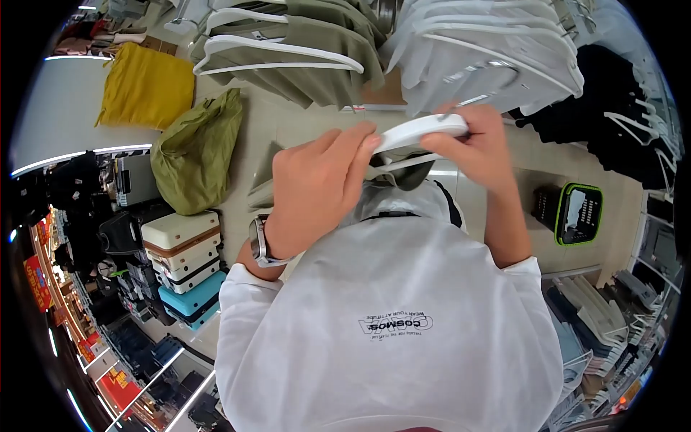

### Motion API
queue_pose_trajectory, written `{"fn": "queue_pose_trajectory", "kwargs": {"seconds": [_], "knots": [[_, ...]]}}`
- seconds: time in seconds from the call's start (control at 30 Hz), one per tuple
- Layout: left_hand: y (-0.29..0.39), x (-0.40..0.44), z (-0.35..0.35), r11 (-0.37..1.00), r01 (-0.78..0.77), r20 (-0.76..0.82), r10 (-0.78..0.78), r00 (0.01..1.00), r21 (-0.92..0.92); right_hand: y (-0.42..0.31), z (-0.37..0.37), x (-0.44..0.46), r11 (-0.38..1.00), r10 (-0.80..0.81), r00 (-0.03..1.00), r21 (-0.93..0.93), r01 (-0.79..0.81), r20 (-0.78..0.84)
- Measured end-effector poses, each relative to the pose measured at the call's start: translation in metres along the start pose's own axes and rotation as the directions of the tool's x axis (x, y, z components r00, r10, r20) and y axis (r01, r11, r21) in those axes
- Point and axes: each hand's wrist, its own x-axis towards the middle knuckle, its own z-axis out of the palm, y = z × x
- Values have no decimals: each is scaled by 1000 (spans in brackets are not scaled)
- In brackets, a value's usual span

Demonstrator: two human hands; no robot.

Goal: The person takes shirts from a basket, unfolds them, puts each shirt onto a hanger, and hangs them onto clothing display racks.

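A white clothes hanger (425,129), its metal hook pointing up and away, is in front of my chest. My right hand (481,144) grips it near the neck, thumb on its near face. At its left end my left hand (320,176) is closed, fingertips against the hanger; a watch (259,241) is on that wrist. Below my hands hangs an olive garment (412,175), largely hidden by them, so how it sits on the hanger cannot be made out. A lower white bar shows across it.
Ahead hang olive shirts (288,72) and white shirts (482,57) on white hangers. Left are a yellow bag (147,86), a green cloth bag (194,155) and stacked suitcases (183,252). A black basket with a green rim (579,214) stands right, near dark clothes (597,108).
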Motion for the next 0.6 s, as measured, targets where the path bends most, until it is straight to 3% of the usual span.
{"fn": "queue_pose_trajectory", "kwargs": {"seconds": [0.07,0.1,0.13,0.17,0.2,0.23,0.3,0.33,0.37,0.4,0.43,0.5,0.53,0.6], "knots": [[3,3,5,999,7,-11,-8,1000,-33,3,12,-6,997,67,991,44,-63,-114],[5,5,6,999,25,36,-24,999,-33,14,18,-5,994,-112,964,-39,105,-240],[6,7,8,998,47,81,-44,996,-31,14,18,-8,994,-109,965,-41,103,-240],[5,7,11,998,48,81,-45,996,-33,12,19,-11,925,-335,849,-315,213,-409],[2,8,16,999,25,58,-23,998,-31,10,20,-14,778,-568,665,-579,243,-485],[1,9,19,1000,2,34,-1,999,-27,7,24,-19,778,-570,665,-578,247,-482],[5,10,22,1000,12,-10,-12,1000,-2,1,38,-33,855,-489,805,-368,366,-335],[8,10,23,1000,19,-53,-17,998,19,0,50,-36,857,-485,807,-366,363,-337],[10,10,23,1000,17,-51,-16,999,19,1,66,-37,969,-247,927,-98,228,-281],[12,9,24,1000,21,-67,-22,998,-6,5,75,-39,987,-14,988,159,39,-154],[12,10,24,999,25,-85,-28,996,-29,11,75,-42,987,-15,988,157,40,-155],[11,10,23,999,23,-88,-26,996,-43,25,69,-46,968,134,955,171,-183,266],[9,9,21,998,19,-87,-25,996,-59,30,65,-48,968,133,955,174,-183,266],[3,6,11,998,62,-87,-63,994,-11,44,56,-50,972,67,973,-234,-14,222]]}}
